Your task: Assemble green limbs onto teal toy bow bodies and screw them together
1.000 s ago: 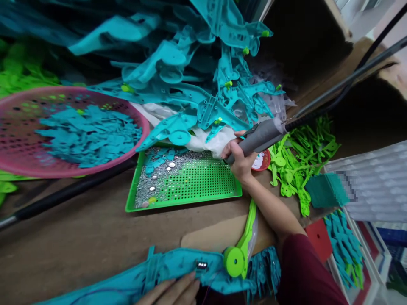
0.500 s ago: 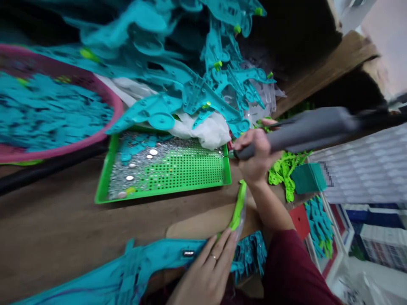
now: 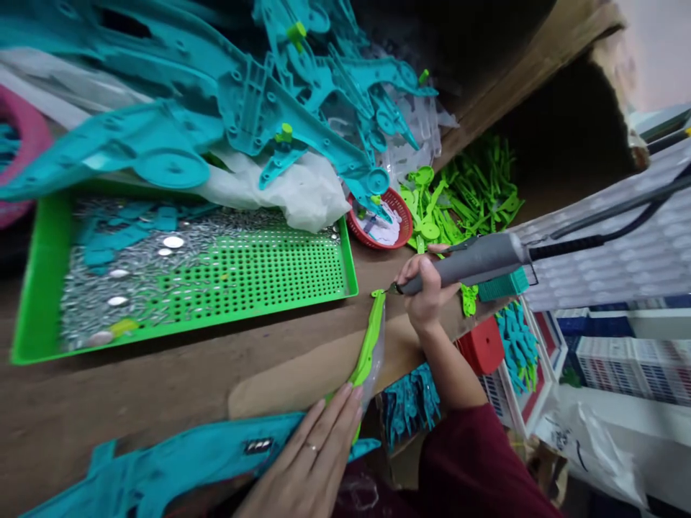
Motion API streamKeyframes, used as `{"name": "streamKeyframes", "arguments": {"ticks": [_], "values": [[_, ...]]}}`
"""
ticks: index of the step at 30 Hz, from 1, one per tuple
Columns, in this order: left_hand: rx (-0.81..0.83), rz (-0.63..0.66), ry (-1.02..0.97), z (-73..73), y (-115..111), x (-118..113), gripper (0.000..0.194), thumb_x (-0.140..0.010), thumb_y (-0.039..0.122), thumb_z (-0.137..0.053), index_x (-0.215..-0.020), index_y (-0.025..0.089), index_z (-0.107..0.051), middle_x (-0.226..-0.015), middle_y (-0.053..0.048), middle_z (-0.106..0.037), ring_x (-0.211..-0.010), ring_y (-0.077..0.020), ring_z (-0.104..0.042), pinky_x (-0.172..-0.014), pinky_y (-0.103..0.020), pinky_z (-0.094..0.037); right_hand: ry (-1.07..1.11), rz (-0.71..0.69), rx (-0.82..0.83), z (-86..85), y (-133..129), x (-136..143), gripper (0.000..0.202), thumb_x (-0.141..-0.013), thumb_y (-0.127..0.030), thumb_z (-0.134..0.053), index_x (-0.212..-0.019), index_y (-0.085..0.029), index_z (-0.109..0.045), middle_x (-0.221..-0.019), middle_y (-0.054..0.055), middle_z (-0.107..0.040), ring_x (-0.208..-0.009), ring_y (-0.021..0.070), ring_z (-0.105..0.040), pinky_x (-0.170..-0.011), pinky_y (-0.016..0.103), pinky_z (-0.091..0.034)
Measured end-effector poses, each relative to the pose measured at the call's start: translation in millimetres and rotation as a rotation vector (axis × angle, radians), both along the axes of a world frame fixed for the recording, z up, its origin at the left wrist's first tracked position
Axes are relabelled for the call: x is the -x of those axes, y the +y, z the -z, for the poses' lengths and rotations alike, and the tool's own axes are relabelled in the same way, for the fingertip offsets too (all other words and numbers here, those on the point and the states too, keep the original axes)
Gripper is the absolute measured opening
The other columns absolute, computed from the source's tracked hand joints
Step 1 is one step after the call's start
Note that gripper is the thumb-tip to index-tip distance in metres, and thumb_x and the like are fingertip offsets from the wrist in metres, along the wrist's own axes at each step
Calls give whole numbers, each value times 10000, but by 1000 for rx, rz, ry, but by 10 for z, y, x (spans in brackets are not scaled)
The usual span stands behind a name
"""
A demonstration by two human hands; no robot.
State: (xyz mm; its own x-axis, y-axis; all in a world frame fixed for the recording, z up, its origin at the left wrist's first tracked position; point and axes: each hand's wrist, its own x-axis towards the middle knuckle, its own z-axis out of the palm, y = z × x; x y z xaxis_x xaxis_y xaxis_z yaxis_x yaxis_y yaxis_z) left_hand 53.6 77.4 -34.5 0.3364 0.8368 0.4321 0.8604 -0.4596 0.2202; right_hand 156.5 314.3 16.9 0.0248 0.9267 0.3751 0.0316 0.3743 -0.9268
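Note:
My right hand (image 3: 426, 291) is wrapped round a grey electric screwdriver (image 3: 469, 260) with a black cable. Its tip is beside the far end of a narrow lime-green part (image 3: 370, 338), which has a clear strip along it. My left hand (image 3: 310, 457), with a ring on one finger, lies flat with fingers stretched over the near end of that part and a large teal plastic part (image 3: 205, 453). A green tray (image 3: 216, 320) holding many small screws, teal pieces and several round discs sits to the left.
Teal mouldings (image 3: 237, 101) and a white plastic bag (image 3: 302, 194) lie behind the tray. A red basket (image 3: 381, 241) and a heap of lime-green parts (image 3: 480, 187) stand at the back. A red box (image 3: 480, 345) is at the right, and a pink basin (image 3: 32, 129) at the left edge.
The screwdriver in my right hand has come from the tray's right edge to the end of the lime-green part. The view has shifted, bringing the tray closer and uncovering the red basket.

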Motion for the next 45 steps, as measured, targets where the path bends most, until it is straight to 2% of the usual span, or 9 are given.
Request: {"name": "streamKeyframes", "arguments": {"ticks": [6, 10, 13, 16, 20, 24, 37, 40, 45], "values": [[13, 1, 37, -23, -21, 14, 537, -813, 188, -471, -1297, 177, -702, -1525, -64, -554, -1503, -258, -394, -1207, -381, -426, 4, -25, 86, 77, 26, -34, 358, -759, -496, -656, -958, -274, -457, -536, -117, -428, -407, 107, -460, -441, 256, -438], [-8, 4, 22, 17, -13, 10, 539, -813, 201, -472, -1298, 162, -704, -1530, -82, -547, -1488, -267, -416, -1193, -390, -435, -67, -244, 71, 13, 71, -129, 399, -742, -533, -692, -965, -282, -475, -513, -111, -448, -395, 126, -469, -405, 267, -410], [-69, -5, -42, 56, 49, 13, 533, -826, 193, -438, -1282, 148, -710, -1514, -95, -563, -1462, -269, -448, -1200, -397, -409, -66, -339, -108, -159, 90, -1, 368, -788, -535, -673, -1017, -323, -478, -521, -120, -426, -385, 115, -440, -390, 250, -399], [-85, 0, -52, 57, 114, 33, 509, -832, 151, -433, -1253, 133, -718, -1474, -108, -599, -1432, -275, -482, -1199, -400, -393, 32, -291, -263, -234, 133, 359, 320, -842, -525, -616, -1066, -355, -464, -552, -116, -395, -400, 103, -430, -432, 245, -423], [-87, -50, -161, 29, 100, 51, 482, -859, 94, -393, -1203, 127, -730, -1394, -94, -661, -1391, -269, -519, -1204, -394, -365, -58, -251, -86, -37, 259, 799, 389, -823, -584, -607, -1074, -305, -505, -598, -88, -441, -471, 121, -513, -525, 296, -492], [-77, -60, -180, 42, 54, 52, 446, -904, 111, -390, -1183, 119, -738, -1343, -94, -694, -1338, -268, -563, -1213, -394, -344, -64, -221, -8, 154, 352, 885, 438, -773, -614, -652, -1026, -283, -518, -582, -91, -456, -461, 128, -517, -540, 309, -505], [-149, -27, -223, 113, 68, 75, 442, -908, 94, -381, -1207, 50, -704, -1377, -160, -663, -1369, -299, -545, -1282, -458, -237, -30, -258, -176, 246, 435, 929, 363, -824, -556, -668, -952, -229, -579, -509, -118, -501, -420, 107, -541, -566, 291, -523], [-145, -36, -264, 154, 68, 74, 445, -929, 94, -376, -1250, 39, -680, -1439, -172, -616, -1448, -312, -463, -1290, -449, -231, -5, -246, -199, 139, 405, 912, 306, -845, -493, -664, -997, -236, -600, -541, -109, -504, -432, 102, -547, -538, 275, -516], [-139, -74, -310, 144, 65, 52, 429, -937, 38, -401, -1293, -6, -637, -1448, -189, -606, -1490, -319, -400, -1289, -441, -259, -32, -254, -254, -351, -36, 506, 193, -930, -457, -562, -1059, -313, -557, -570, -104, -416, -418, 94, -488, -444, 235, -467]]}}
